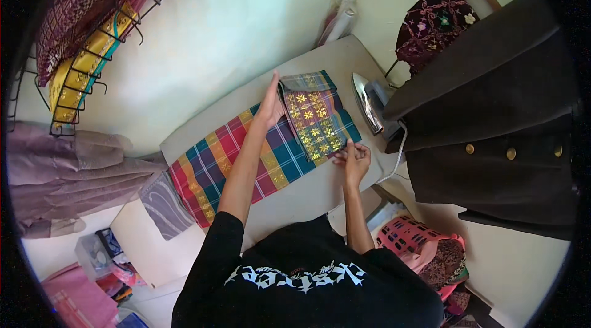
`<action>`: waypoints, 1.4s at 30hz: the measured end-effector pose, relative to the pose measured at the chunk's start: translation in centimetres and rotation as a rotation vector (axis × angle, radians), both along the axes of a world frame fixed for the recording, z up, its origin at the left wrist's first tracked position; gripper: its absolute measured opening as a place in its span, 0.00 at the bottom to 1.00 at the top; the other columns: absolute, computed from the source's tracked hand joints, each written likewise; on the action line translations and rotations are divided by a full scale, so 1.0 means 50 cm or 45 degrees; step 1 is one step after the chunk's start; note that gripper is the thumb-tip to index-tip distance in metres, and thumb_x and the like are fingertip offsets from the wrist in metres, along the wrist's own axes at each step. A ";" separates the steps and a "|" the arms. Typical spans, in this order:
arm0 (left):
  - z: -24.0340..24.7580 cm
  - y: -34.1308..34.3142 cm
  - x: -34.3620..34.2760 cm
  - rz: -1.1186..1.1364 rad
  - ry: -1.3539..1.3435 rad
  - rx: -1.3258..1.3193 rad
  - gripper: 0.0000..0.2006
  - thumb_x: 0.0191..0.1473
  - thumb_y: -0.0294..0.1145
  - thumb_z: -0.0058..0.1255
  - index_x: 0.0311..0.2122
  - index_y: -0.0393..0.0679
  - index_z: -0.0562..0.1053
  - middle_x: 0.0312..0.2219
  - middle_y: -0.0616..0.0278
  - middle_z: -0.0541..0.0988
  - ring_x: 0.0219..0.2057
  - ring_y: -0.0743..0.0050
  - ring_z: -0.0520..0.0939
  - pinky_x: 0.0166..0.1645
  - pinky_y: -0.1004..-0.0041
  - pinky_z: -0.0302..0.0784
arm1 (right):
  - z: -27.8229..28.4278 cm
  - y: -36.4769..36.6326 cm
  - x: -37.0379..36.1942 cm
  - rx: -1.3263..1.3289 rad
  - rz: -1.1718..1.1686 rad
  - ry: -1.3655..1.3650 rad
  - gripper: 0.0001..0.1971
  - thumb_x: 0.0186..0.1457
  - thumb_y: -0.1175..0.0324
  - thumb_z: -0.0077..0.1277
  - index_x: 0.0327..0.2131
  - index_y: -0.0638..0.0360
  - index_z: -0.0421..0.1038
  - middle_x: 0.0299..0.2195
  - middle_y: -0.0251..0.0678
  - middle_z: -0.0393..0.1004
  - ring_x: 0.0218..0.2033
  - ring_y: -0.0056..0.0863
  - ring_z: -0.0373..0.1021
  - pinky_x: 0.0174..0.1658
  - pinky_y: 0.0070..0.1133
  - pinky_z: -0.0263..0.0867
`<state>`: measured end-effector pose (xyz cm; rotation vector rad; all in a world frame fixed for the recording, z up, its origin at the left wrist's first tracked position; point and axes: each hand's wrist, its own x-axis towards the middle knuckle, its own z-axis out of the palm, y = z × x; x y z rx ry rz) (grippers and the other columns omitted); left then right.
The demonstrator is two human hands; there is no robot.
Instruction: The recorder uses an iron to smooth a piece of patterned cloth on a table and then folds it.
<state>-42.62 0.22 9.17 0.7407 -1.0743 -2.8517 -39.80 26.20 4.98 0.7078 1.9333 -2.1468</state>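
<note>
A long checked cloth (237,149) in red, green, blue and orange lies across the ironing board (289,195). Its right end is folded back into a layered flap (317,121) with gold flower motifs. Along the flap's left edge rests my left hand (271,105), fingers stretched out and pointing away from me. At the near right corner, my right hand (354,161) pinches the cloth edge between thumb and fingers. Just right of the cloth, an iron (369,103) stands on the board with its metal soleplate showing.
A dark buttoned garment (492,112) hangs close on the right, by the white iron cord (401,149). A wire rack (80,60) holds fabrics at upper left. Pink basket (403,238) with cloths sits low right; a grey curtain (74,174) hangs left.
</note>
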 end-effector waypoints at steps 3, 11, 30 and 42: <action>-0.047 -0.029 -0.005 -0.177 -0.150 -0.620 0.22 0.61 0.52 0.40 0.47 0.42 0.70 0.49 0.55 0.71 0.44 0.61 0.77 0.45 0.51 0.77 | -0.006 -0.016 -0.014 0.011 -0.046 0.007 0.17 0.54 0.70 0.59 0.40 0.56 0.58 0.28 0.37 0.72 0.18 0.22 0.70 0.16 0.22 0.68; -0.068 -0.084 -0.132 -0.575 -0.414 -1.559 0.25 0.54 0.57 0.46 0.30 0.39 0.76 0.32 0.49 0.81 0.36 0.56 0.80 0.39 0.59 0.74 | -0.063 0.025 -0.032 0.041 0.043 0.229 0.14 0.54 0.73 0.59 0.39 0.55 0.62 0.24 0.26 0.68 0.24 0.16 0.66 0.23 0.18 0.68; -0.026 0.158 -0.049 -0.160 0.183 -2.922 0.29 0.60 0.45 0.45 0.62 0.41 0.60 0.63 0.45 0.58 0.64 0.45 0.58 0.66 0.50 0.49 | 0.081 0.046 -0.059 1.177 0.362 0.611 0.18 0.53 0.69 0.57 0.47 0.64 0.68 0.41 0.49 0.72 0.44 0.46 0.69 0.50 0.35 0.63; -0.101 0.084 0.076 -0.270 0.202 -2.166 0.26 0.64 0.47 0.40 0.60 0.39 0.64 0.64 0.47 0.57 0.64 0.49 0.61 0.66 0.57 0.52 | 0.026 -0.100 -0.246 1.037 1.094 0.663 0.23 0.56 0.52 0.55 0.46 0.61 0.70 0.42 0.51 0.75 0.44 0.47 0.72 0.49 0.33 0.66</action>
